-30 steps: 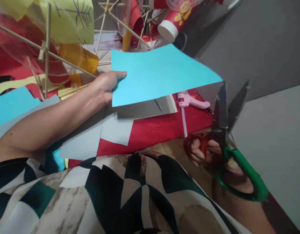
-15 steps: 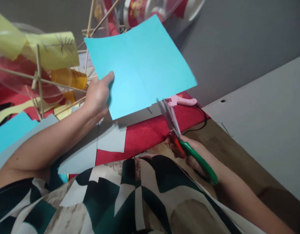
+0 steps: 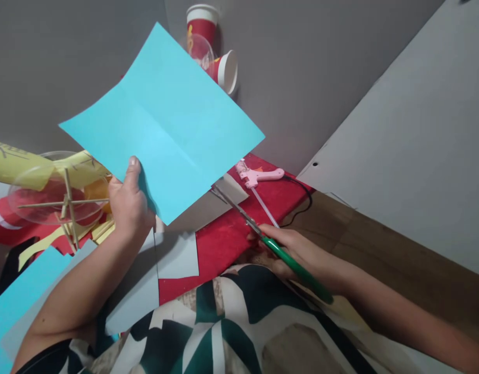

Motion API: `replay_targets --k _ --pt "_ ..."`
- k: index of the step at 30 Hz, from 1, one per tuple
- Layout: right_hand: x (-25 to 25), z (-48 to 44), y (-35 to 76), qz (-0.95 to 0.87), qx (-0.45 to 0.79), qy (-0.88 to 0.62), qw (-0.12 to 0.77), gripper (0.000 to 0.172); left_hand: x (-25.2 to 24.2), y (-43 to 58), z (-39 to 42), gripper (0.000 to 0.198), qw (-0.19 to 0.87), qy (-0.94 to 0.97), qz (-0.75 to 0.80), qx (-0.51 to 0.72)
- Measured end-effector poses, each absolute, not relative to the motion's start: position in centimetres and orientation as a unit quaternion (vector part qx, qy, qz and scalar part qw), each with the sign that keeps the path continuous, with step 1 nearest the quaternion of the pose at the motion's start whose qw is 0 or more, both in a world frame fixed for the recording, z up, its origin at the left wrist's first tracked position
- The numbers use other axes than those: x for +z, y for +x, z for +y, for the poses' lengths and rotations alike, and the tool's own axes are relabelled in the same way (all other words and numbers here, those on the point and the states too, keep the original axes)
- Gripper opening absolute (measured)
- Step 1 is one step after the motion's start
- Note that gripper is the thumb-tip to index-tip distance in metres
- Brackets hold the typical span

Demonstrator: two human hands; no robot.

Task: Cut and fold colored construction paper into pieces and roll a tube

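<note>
My left hand (image 3: 131, 203) pinches the lower left edge of a light blue paper sheet (image 3: 165, 122) and holds it up in the air; a fold line runs across the sheet. My right hand (image 3: 297, 252) grips green-handled scissors (image 3: 270, 244). Their blades point up and left, with the tips just under the sheet's lower edge.
A pink glue gun (image 3: 258, 175) with a black cord lies on red cloth (image 3: 239, 228). Grey paper pieces (image 3: 177, 254) lie on it. At left is a frame of wooden sticks (image 3: 68, 205) with yellow paper. Red paper cups (image 3: 208, 41) lie by the grey wall. Blue paper (image 3: 17, 298) is lower left.
My left hand has lifted and tilted the blue sheet higher. My right hand has swung the scissors left, from wide open at the right to nearly closed under the sheet's edge.
</note>
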State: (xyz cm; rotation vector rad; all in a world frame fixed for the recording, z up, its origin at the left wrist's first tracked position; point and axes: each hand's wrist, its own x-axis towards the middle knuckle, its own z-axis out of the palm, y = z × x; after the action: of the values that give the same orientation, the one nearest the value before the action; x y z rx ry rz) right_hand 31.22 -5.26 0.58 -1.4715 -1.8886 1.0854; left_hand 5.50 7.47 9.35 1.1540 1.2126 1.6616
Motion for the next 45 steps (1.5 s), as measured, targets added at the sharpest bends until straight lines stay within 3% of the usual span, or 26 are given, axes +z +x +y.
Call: replay_targets --k 4,11,21,29,45 --pt "2.1 -4.4 30.2 -0.704 0.408 -0.529 0.243 0.029 9.3 5.5 6.7 0.042 0.385 0.453 0.489 0.639" --pt "2.1 -3.6 29.8 -0.698 0.447 -0.497 0.257 0.034 7.9 5.3 7.0 0.023 0.298 0.495 0.423 0.698" --pt "1.6 -3.6 29.0 -0.66 0.514 -0.439 0.327 0.045 7.5 5.3 7.1 0.013 0.324 0.47 0.431 0.699" --pt "2.4 -3.9 28.6 -0.633 0.527 -0.463 0.327 0.044 7.4 5.3 7.2 0.021 0.315 0.485 0.441 0.686" --pt "1.1 -3.6 28.0 -0.636 0.506 -0.467 0.349 0.032 7.7 5.9 6.5 0.014 0.342 0.437 0.437 0.708"
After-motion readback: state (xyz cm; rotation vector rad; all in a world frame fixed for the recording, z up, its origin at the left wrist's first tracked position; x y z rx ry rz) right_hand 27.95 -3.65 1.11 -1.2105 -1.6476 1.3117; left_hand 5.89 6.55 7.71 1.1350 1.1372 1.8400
